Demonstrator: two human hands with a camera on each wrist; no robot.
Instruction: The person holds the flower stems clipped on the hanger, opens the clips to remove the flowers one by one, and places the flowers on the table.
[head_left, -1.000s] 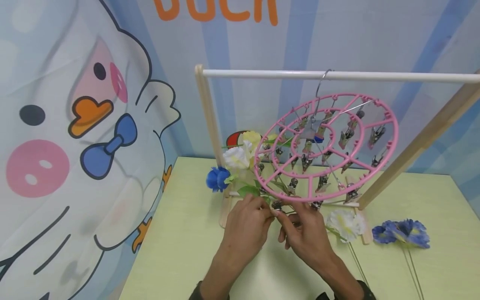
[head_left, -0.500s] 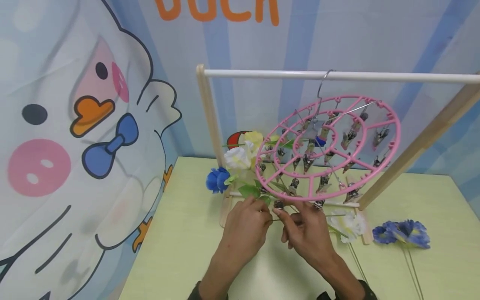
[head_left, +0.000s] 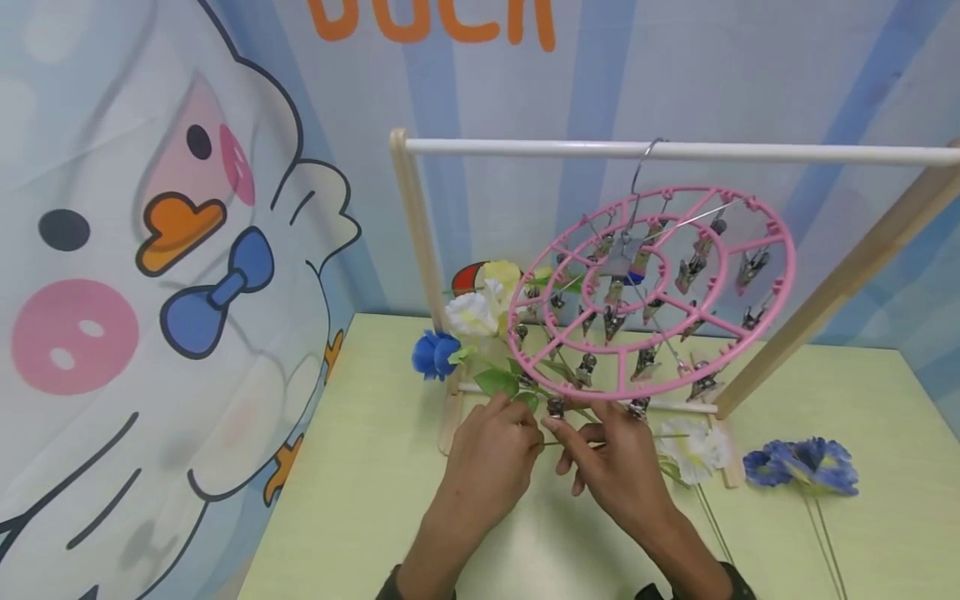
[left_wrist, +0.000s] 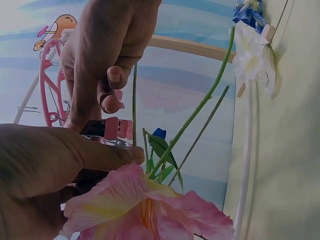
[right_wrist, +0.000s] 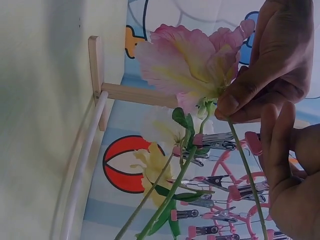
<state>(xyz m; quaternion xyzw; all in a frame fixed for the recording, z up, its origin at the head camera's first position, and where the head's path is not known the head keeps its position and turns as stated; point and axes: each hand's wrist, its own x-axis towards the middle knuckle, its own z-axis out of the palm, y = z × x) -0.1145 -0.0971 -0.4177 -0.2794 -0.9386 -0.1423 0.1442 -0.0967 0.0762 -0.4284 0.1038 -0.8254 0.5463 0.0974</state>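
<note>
Left hand (head_left: 495, 454) pinched the pink flower (right_wrist: 192, 65) above the worktop (head_left: 352, 517), short of its back edge, right hand (head_left: 618, 458) a clip (head_left: 556, 406) (clipping step, likely), and next probably needed both aligned.

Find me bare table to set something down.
The table is bare left of the left hand, toward the printed duck, and right of the purple-blue blooms. It's crowded around the pink hanger, where clips, the pink flower and the right hand cluster.
</note>
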